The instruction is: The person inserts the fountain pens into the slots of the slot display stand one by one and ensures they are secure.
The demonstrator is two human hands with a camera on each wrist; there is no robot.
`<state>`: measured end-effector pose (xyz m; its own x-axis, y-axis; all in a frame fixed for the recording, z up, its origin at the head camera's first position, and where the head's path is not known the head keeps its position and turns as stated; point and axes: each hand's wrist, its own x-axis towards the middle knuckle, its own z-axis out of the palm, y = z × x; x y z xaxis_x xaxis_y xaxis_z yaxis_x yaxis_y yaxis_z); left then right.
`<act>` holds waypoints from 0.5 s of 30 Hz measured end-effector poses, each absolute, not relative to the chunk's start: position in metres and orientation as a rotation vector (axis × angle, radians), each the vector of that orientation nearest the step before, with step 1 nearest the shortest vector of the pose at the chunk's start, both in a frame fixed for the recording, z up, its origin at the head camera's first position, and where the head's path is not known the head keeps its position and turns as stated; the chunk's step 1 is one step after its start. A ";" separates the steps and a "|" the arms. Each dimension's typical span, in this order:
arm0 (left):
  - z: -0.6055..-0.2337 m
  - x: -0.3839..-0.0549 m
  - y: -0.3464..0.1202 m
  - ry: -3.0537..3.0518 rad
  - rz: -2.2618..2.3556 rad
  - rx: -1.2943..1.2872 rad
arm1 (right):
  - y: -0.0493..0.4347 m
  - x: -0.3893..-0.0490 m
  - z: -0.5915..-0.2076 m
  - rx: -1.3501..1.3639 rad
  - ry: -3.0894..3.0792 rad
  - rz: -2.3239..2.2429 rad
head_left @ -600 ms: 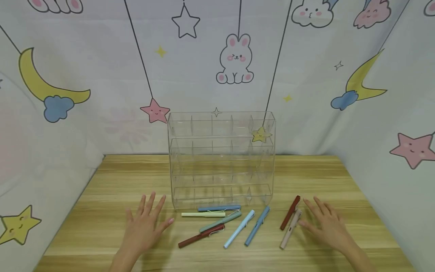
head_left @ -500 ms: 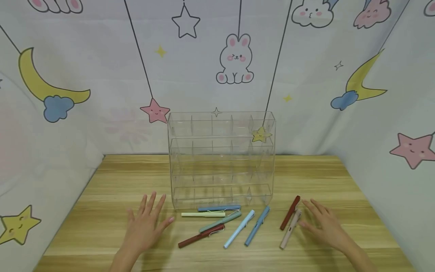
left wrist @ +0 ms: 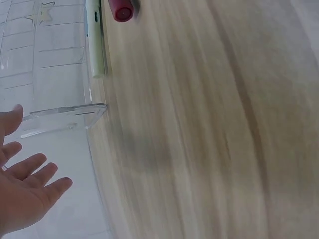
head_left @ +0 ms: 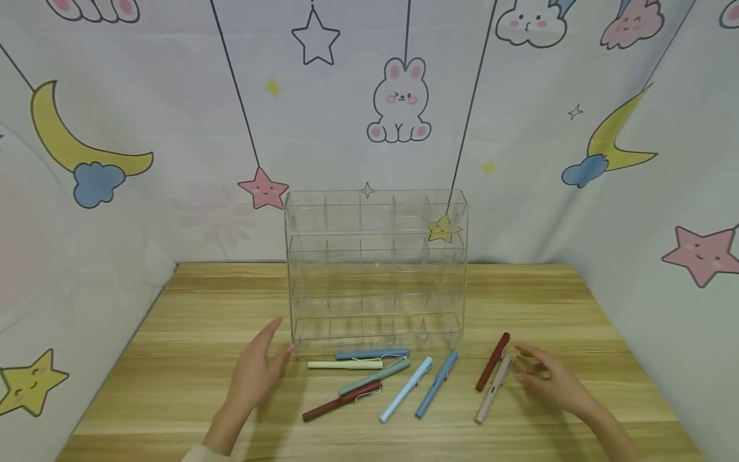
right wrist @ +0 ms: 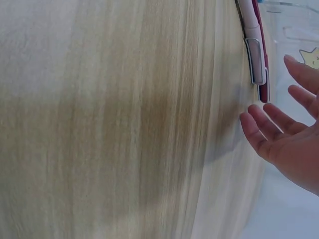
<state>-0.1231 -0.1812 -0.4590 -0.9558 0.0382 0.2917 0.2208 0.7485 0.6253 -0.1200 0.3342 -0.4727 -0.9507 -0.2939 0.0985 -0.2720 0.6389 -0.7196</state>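
My left hand (head_left: 253, 375) is turned on edge, thumb apart from the fingers, just left of the clear divided organizer (head_left: 290, 282). It holds nothing. In the left wrist view its fingers (left wrist: 42, 181) are spread loosely near the organizer's side wall. My right hand (head_left: 560, 385) hovers, loosely bent and holding nothing, right of a dark red pen (head_left: 492, 362) and a pinkish-beige pen (head_left: 493, 391). Before the organizer lie a blue pen (head_left: 369, 354), a pale green pen (head_left: 340, 365), a green pen (head_left: 374, 377), another dark red pen (head_left: 335, 405), a light blue pen (head_left: 406, 390) and another blue pen (head_left: 435, 386).
The organizer stands upright toward the back of the wood-grain table (head_left: 219, 295), with rows of clear compartments. A cloth backdrop (head_left: 173, 115) printed with moons, stars and a rabbit hangs behind the table and along both sides.
My left hand has turned from palm-down with spread fingers onto its edge, up toward the organizer. The right hand has tilted and its fingers have bent. The pens have not moved.
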 end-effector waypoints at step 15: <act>-0.438 -0.152 -0.173 -2.459 -1.493 -0.091 | 0.334 -0.130 -0.475 -0.403 2.687 -1.245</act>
